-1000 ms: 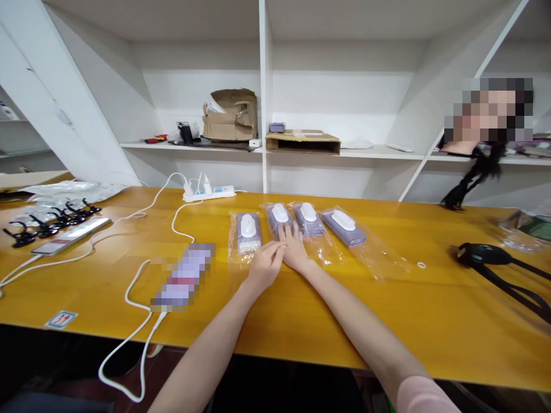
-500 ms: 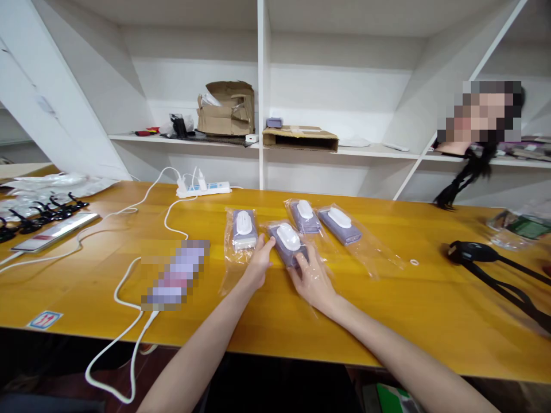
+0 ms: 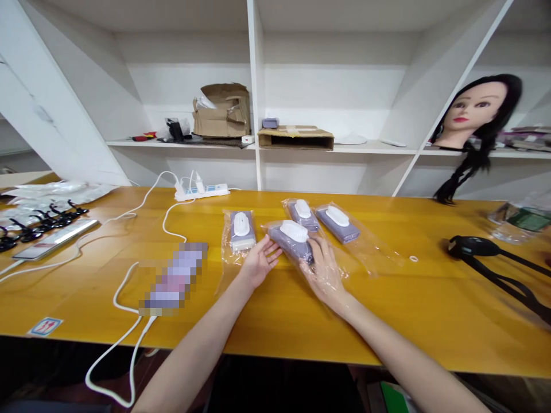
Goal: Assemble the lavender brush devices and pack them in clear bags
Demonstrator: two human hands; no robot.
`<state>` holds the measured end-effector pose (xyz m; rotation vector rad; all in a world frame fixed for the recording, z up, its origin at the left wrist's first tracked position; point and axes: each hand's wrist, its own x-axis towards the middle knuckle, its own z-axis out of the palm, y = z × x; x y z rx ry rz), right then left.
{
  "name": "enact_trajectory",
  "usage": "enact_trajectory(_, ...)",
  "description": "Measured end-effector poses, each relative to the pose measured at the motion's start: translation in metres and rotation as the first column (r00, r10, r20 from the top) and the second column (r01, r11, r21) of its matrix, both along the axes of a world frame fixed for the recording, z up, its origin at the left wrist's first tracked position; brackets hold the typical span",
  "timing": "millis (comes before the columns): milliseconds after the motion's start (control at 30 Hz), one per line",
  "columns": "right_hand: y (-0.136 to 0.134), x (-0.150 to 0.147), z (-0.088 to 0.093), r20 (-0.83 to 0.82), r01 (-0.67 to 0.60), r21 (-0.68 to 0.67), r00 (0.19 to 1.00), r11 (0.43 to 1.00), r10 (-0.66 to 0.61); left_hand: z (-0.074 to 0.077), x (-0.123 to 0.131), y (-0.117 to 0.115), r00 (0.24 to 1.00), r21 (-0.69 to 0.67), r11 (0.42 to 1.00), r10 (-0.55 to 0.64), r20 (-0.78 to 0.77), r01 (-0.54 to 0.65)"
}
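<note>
Nearest us, our left hand [image 3: 258, 263] lies open on the table, its fingers loose and pointing at the packets, just short of the one in front. Our right hand [image 3: 325, 269] closes narrowly on the near end of a clear plastic packet [image 3: 290, 241] holding a lilac folded pad topped by a white oval piece. The film drapes over the back of that hand, so we cannot tell exactly how the fingers sit beneath it. A light pinch through the film, with the free hand close by, suits a slippery bag like this.

Around the hands, three more packets [image 3: 241, 232] lie on the yellow wooden table [image 3: 413, 327], one to the left and two just behind. Left of them, a white cable [image 3: 129, 304] runs past a pixelated object too blurred to name, and a white power strip [image 3: 201, 192] sits farther back. Black hooks [image 3: 64, 213] lie at the far left, a black strap [image 3: 471, 246] at the right. On the white shelves beyond stand a cardboard box [image 3: 221, 112] and a mannequin head [image 3: 476, 112].
</note>
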<state>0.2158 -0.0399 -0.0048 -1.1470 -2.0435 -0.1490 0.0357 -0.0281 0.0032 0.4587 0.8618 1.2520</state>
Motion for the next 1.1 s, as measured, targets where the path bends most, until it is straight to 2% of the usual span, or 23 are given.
enact_trajectory(100,-0.003,0.004,0.004,-0.014,-0.105,0.094,0.994,0.99,0.106,0.003,0.003,-0.002,0.998,0.05,0.998,-0.049,0.047,0.046)
enact_trajectory(200,-0.006,0.004,0.006,0.027,-0.185,0.132,0.983,0.974,0.183,0.011,0.002,-0.005,0.991,0.113,0.994,-0.005,0.133,-0.01)
enact_trajectory(333,-0.006,0.006,0.013,0.063,-0.296,0.065,0.954,0.953,0.292,0.022,-0.009,-0.007,0.971,0.222,0.96,0.125,0.205,-0.17)
enact_trajectory(433,-0.004,0.011,0.018,0.065,-0.356,0.004,0.932,0.934,0.355,0.026,-0.021,-0.004,0.931,0.196,0.922,0.291,0.221,-0.335)
enact_trajectory(567,-0.003,0.013,0.019,0.052,-0.333,-0.106,0.939,0.937,0.34,0.024,-0.033,0.002,0.874,0.15,0.874,0.42,0.246,-0.462)
enact_trajectory(667,-0.007,0.009,0.019,0.031,-0.293,-0.17,0.953,0.941,0.303,0.023,-0.035,0.004,0.852,0.129,0.855,0.465,0.238,-0.503)
enact_trajectory(767,-0.014,0.002,0.022,0.046,-0.229,-0.242,0.968,0.943,0.247,0.024,-0.032,0.002,0.866,0.143,0.864,0.447,0.226,-0.483)
enact_trajectory(933,-0.017,-0.009,0.028,-0.066,-0.219,-0.233,0.976,0.947,0.21,0.02,-0.009,-0.011,0.934,0.344,0.875,0.273,0.232,-0.341)
enact_trajectory(1033,-0.015,-0.011,0.028,-0.144,-0.239,-0.225,0.967,0.944,0.211,0.014,0.006,-0.014,0.964,0.312,0.917,0.204,0.17,-0.249)
enact_trajectory(1100,-0.015,-0.01,0.027,-0.143,-0.257,-0.239,0.963,0.936,0.228,0.012,0.009,-0.013,0.96,0.268,0.926,0.23,0.161,-0.267)
